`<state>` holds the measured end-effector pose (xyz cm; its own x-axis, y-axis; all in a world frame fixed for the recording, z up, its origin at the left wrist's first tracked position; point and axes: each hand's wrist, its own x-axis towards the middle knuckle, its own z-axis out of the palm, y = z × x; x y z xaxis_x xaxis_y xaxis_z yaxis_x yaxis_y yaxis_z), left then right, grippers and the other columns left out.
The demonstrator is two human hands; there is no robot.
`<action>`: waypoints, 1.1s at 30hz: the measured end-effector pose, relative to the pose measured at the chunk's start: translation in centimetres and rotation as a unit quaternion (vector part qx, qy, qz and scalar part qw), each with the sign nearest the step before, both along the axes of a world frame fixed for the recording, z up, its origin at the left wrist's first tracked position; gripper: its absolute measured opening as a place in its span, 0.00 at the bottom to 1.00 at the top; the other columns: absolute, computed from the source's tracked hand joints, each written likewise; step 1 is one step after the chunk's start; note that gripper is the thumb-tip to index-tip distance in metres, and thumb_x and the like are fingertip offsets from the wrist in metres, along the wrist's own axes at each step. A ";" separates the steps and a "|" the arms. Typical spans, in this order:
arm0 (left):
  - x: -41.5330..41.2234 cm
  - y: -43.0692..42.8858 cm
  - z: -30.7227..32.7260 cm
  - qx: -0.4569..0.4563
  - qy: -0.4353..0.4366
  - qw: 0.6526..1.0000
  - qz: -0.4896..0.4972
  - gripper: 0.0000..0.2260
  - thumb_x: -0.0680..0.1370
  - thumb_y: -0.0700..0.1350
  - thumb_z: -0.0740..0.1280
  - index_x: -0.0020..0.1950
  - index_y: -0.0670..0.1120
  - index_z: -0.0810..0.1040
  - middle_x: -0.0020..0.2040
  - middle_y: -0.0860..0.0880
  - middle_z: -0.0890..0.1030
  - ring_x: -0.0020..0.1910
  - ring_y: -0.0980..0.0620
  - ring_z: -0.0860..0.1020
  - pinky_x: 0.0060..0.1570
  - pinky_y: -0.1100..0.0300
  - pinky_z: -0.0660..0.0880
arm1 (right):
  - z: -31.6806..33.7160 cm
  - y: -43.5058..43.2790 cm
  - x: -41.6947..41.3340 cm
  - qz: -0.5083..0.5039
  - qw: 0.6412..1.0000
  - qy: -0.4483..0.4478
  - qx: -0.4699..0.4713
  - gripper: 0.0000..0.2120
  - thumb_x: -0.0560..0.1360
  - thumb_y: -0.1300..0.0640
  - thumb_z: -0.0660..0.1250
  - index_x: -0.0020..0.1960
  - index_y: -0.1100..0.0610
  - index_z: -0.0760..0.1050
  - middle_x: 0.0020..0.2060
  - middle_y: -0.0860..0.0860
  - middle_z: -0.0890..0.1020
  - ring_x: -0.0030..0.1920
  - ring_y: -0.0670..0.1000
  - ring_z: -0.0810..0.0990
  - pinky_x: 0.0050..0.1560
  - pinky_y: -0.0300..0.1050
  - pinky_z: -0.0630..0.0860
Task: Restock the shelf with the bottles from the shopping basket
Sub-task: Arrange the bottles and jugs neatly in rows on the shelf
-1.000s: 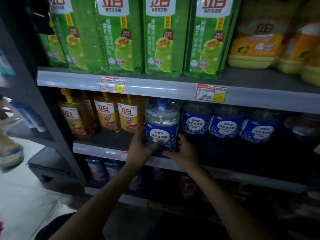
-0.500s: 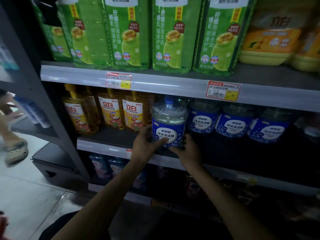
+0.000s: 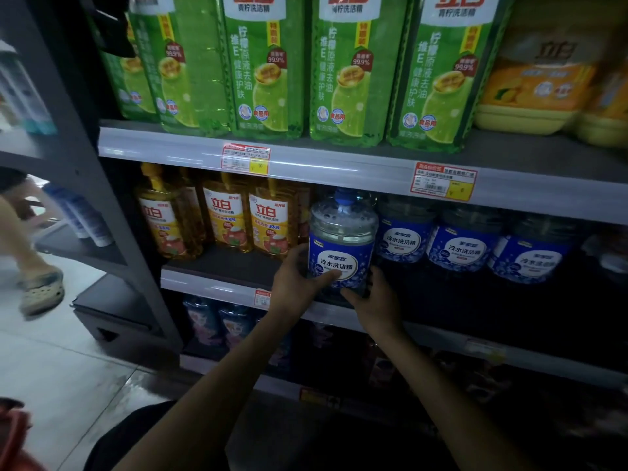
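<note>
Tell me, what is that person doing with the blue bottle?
A person is stocking a shop shelf. Both hands hold one blue-labelled bottle at the front edge of the middle shelf: the left hand on its left side, the right hand low on its right. It stands upright beside three matching bottles set further back. Orange bottles sit to its left, and green bottles fill the shelf above.

Clear glossy plastic bottle (image 3: 342,239), glossy blue label; matt grey shelf (image 3: 217,266).
</note>
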<state>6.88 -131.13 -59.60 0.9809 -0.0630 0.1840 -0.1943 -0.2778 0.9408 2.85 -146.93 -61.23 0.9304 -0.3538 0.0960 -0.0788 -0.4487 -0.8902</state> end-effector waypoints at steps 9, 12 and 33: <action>-3.7 2.7 0.6 0.132 -0.038 0.990 -0.016 0.26 0.74 0.56 0.75 0.70 0.58 0.72 0.64 0.56 0.80 0.62 0.57 0.79 0.60 0.50 0.80 | 2.3 0.2 -3.2 -0.029 0.997 -0.010 -0.068 0.28 0.71 0.54 0.78 0.68 0.55 0.71 0.62 0.52 0.80 0.63 0.55 0.78 0.54 0.44 0.73; -5.7 4.5 0.9 0.206 -0.055 0.977 0.001 0.26 0.76 0.55 0.73 0.72 0.57 0.70 0.66 0.52 0.77 0.63 0.52 0.77 0.59 0.50 0.78 | 3.1 0.9 -4.3 0.001 0.997 -0.032 -0.071 0.27 0.72 0.54 0.78 0.67 0.54 0.72 0.64 0.52 0.79 0.64 0.54 0.78 0.56 0.48 0.77; -21.6 25.3 3.9 0.525 -0.016 0.838 0.146 0.33 0.75 0.65 0.63 0.78 0.56 0.65 0.73 0.49 0.72 0.70 0.44 0.72 0.61 0.49 0.74 | 3.7 16.4 -9.7 0.335 0.914 -0.028 -0.227 0.38 0.72 0.41 0.75 0.77 0.51 0.65 0.77 0.50 0.62 0.76 0.52 0.63 0.73 0.47 0.65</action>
<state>-14.67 -105.84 -55.68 0.9782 0.0355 0.2048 0.0058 -0.9896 0.1437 -6.85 -130.53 -57.54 0.9128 0.3818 0.1452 0.3890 -0.7041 -0.5941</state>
